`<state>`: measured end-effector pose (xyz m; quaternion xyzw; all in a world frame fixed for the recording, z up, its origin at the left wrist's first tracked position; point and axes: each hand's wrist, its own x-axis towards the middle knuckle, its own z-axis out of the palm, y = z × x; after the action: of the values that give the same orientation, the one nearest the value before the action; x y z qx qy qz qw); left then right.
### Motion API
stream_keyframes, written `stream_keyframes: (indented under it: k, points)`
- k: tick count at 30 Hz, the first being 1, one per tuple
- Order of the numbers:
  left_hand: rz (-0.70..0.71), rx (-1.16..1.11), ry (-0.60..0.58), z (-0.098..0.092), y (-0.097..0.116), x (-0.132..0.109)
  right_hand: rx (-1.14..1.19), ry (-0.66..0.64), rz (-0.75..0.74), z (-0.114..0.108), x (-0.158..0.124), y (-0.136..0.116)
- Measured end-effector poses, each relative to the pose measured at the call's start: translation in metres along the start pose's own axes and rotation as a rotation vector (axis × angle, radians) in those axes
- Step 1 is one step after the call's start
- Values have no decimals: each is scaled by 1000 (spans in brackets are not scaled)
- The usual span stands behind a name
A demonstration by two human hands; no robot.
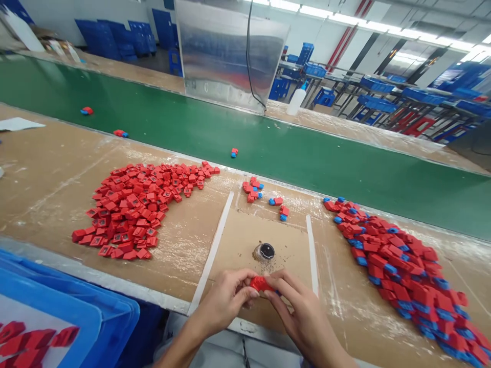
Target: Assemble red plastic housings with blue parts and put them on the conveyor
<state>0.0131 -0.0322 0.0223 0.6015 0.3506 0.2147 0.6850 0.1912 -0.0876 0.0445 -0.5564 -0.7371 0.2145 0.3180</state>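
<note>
Between the fingertips of both hands is a small red plastic part (261, 283), held just above the bench's near side. My left hand (229, 299) pinches its left end and my right hand (297, 304) grips its right end. A bit of blue shows by the right fingers, mostly hidden. Just beyond the hands stands a small round pot (266, 251) with a dark top, dark specks scattered around it. Red parts (130, 209) form a heap on the left. On the right lies a pile of red-and-blue parts (399, 266).
A green conveyor belt (184, 125) runs across behind the bench, carrying a few red-and-blue pieces (234, 152). Several more lie at its near edge. White tape strips (215, 245) flank the brown work area. At lower left sits a blue bin (115, 319); a metal panel (230, 51) rises beyond the belt.
</note>
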Motion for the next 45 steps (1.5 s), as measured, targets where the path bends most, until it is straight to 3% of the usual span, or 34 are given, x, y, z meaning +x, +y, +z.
stream_keyframes:
  k: [2, 4, 5, 8, 11, 14, 17, 20, 23, 25, 27, 30, 33, 37, 41, 45]
  points:
    - [-70, 48, -77, -15, 11, 1, 19, 38, 27, -16, -4, 15]
    - [-89, 174, -35, -40, 28, 8, -41, 152, 145, -42, -12, 45]
    - [-60, 273, 78, -54, 38, 15, -94, 233, 247, -56, -17, 65]
    - [-27, 798, 700, -97, 65, 50, -228, 400, 495, -92, -34, 127]
    - [-63, 925, 858, -124, 76, 88, -409, 365, 566, -109, -43, 165]
    - [-108, 994, 921, -136, 70, 114, -642, 366, 453, -113, -25, 168]
    - [-149, 1080, 958, -141, 59, 123, -659, 344, 275, -109, 40, 157]
    - [-150, 1149, 930, -144, 50, 119, -469, 152, 173, -94, 147, 155]
    - [-113, 1196, 871, -141, 42, 110, -417, 52, 113, -63, 258, 159]
    - [-73, 1228, 825, -137, 35, 103, -400, 15, 110, -36, 315, 161]
    - [-58, 1249, 789, -133, 29, 97, -383, -8, 127, -10, 353, 162]
    - [-63, 1214, 766, -130, 24, 89, -355, -30, 172, 15, 378, 163]
    - [-21, 1067, 792, -128, 26, 82, -322, -28, 213, 15, 377, 166]
    - [53, 684, 809, -118, 25, 75, -237, 17, 246, -15, 343, 165]
    - [109, 360, 718, -98, 21, 65, -80, 18, 239, -52, 263, 145]
    - [165, 262, 603, -74, 15, 50, 109, -39, 160, -75, 158, 104]
